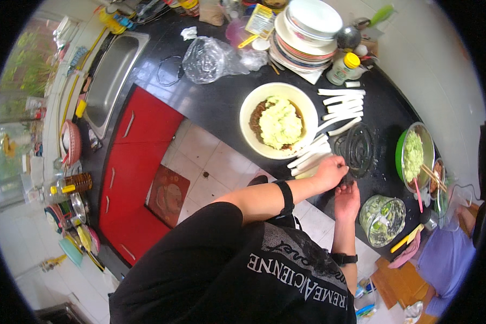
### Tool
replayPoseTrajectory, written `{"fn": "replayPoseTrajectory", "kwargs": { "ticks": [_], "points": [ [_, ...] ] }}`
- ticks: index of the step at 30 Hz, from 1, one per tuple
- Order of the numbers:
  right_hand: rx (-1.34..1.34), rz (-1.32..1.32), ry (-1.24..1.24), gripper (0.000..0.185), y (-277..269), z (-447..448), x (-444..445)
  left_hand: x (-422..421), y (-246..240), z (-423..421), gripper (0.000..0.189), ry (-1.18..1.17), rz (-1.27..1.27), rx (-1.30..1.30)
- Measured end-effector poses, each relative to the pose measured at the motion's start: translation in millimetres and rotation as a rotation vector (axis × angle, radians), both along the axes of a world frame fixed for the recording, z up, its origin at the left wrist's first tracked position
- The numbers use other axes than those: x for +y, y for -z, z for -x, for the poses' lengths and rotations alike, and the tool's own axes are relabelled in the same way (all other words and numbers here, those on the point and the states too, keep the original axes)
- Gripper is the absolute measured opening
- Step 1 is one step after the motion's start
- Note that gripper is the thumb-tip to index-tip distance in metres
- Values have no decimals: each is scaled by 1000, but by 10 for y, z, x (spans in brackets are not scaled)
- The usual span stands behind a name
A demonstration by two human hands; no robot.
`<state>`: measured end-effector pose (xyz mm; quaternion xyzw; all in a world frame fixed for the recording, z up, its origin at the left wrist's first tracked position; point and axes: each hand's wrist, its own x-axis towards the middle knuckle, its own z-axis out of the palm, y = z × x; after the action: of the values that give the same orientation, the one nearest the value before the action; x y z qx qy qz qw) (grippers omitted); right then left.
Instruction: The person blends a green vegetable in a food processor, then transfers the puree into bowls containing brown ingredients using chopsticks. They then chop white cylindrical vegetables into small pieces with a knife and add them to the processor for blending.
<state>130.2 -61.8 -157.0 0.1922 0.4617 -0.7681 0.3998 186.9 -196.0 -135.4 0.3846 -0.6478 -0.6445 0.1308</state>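
My left hand (331, 173) has its fingers curled in, close to the near edge of a dark, round, see-through lid or dish (354, 150). Just below it my right hand (347, 198) is turned up, its fingertips near the left hand. Something small and dark seems to be between the fingers, but I cannot tell what. Pale peeled vegetable strips (312, 156) lie beside my left hand, with more white strips (343, 105) beyond. A big cream bowl (246, 137) holds chopped green vegetable on brown minced filling. Right of my hands stands a clear chopper bowl (382, 220) with green residue.
A green-sided bowl (400, 156) of chopped greens has chopsticks and a pink spoon in it. Stacked plates (303, 52), a yellow-capped bottle (342, 69) and a plastic bag (210, 60) line the back. A sink (115, 77) is at left. Another person's purple clothing (445, 259) shows at right.
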Motion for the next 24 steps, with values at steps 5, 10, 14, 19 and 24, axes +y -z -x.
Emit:
{"fn": "replayPoseTrajectory", "kwargs": {
  "ticks": [5, 10, 14, 19, 24],
  "points": [
    [353, -89, -216, 11, -557, -305, -285, -333, -351, -507, 12, -94, -175, 196],
    [675, -77, -693, 29, -872, -427, -521, -1038, -656, -1809, 5, -461, -30, 211],
    [547, -350, -651, 27, -759, -370, -222, -1537, -560, -2776, 12, -779, -44, 240],
    [520, -499, -634, 24, -480, -439, 439, -2016, 212, -3287, 12, -801, -208, 325],
    [508, -680, -581, 24, -448, -546, 998, -2401, 847, -3236, 13, -631, -186, 64]
  ]
}}
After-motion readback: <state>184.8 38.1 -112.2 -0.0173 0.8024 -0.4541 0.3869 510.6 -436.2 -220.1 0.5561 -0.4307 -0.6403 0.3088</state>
